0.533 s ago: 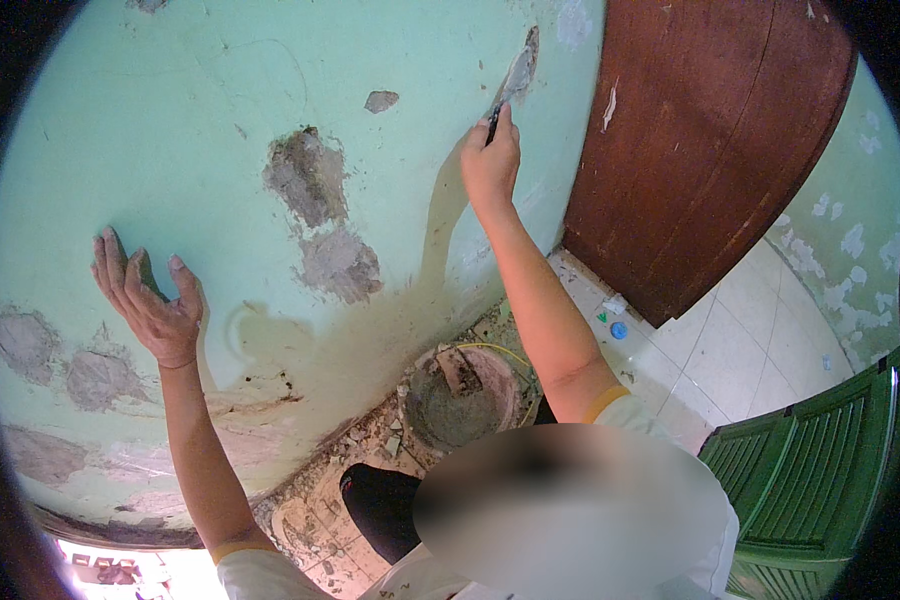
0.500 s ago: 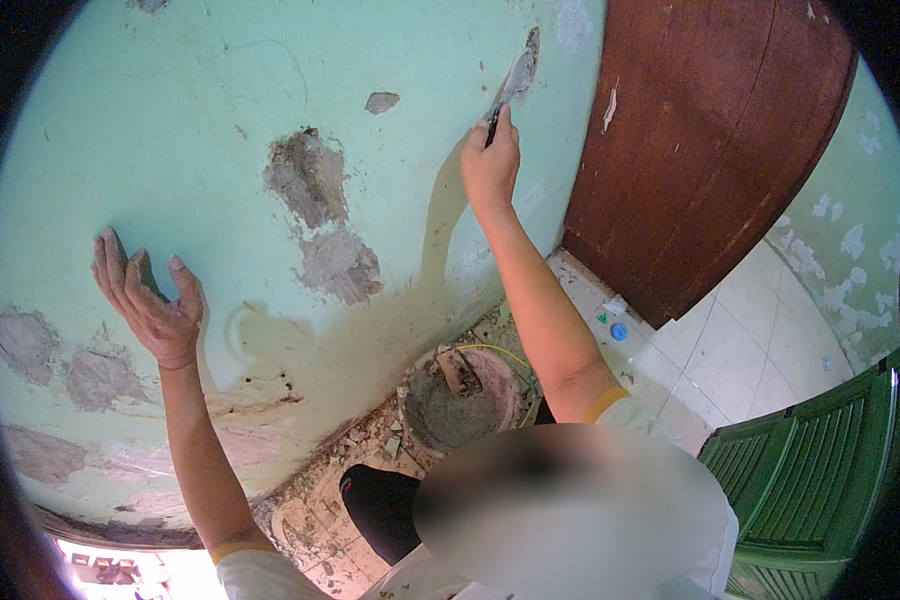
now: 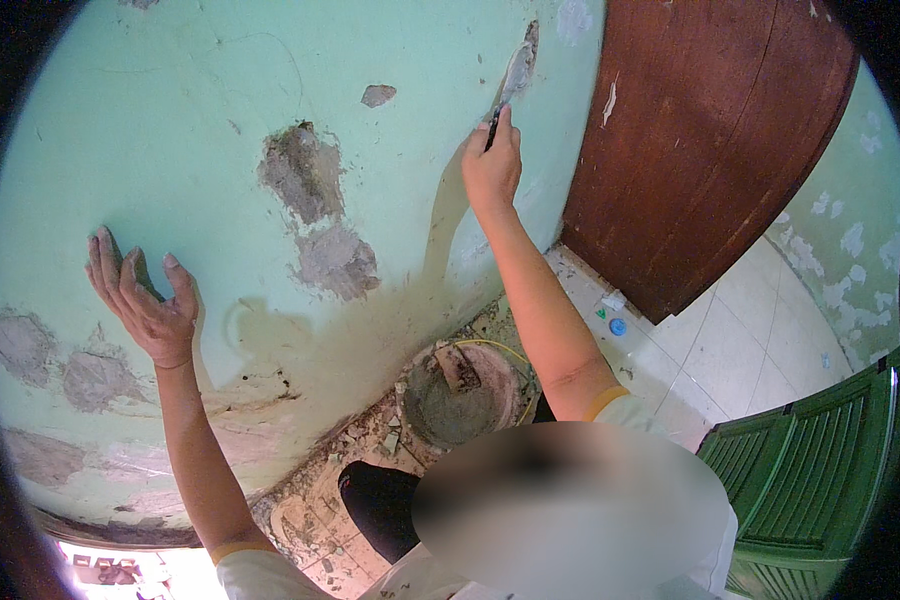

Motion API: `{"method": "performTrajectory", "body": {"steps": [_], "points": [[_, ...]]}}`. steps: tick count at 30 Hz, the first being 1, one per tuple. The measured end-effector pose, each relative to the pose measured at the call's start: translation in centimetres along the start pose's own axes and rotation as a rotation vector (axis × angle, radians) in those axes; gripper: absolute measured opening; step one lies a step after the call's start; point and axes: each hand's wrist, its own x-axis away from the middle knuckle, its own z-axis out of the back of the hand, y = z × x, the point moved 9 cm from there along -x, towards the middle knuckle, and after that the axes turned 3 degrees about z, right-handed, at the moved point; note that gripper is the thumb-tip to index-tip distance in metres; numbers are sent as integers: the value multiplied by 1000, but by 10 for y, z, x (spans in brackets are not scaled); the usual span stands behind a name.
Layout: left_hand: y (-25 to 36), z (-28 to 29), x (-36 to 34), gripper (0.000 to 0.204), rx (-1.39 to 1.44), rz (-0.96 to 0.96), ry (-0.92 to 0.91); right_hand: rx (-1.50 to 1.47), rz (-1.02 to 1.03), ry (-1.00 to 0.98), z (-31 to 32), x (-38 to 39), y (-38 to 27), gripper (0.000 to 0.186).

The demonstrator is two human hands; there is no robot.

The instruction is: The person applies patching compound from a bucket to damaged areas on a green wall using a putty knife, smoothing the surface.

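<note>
In my right hand (image 3: 493, 170) is the dark handle of a putty knife (image 3: 519, 70). Its pale blade lies against a narrow grey damaged spot high on the mint-green wall (image 3: 410, 190), close to the brown wooden panel. Over on the left, my left hand (image 3: 150, 305) rests against the wall with its fingers apart and nothing held. Rough grey patches (image 3: 305, 175) of bare plaster lie between my two hands, and more patches (image 3: 100, 380) are below my left hand.
A round bucket (image 3: 515, 395) of grey mortar with a piece of board in it stands at the wall's foot. Rubble (image 3: 392, 440) litters the tiles around it. The brown wooden panel (image 3: 710, 140) rises at right; a green louvred shutter (image 3: 820, 480) stands lower right.
Little differs. My right hand keeps its grip on the putty knife at the same wall spot, and my left hand stays on the wall. The view has shifted very slightly.
</note>
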Motion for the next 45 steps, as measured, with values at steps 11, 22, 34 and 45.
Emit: {"method": "performTrajectory", "body": {"steps": [11, 22, 34, 45], "points": [[6, 3, -4, 29, 4, -9, 10, 90, 57, -5, 9, 0, 5, 46], [5, 3, -5, 32, 12, -7, 7, 45, 83, -35, 9, -1, 1, 49], [4, 3, -3, 28, -6, -8, 0, 15, 76, -77, 25, -7, -5, 50], [5, 4, -4, 27, 1, -9, 18, -65, -4, -226, 32, -18, 13, 50]]}}
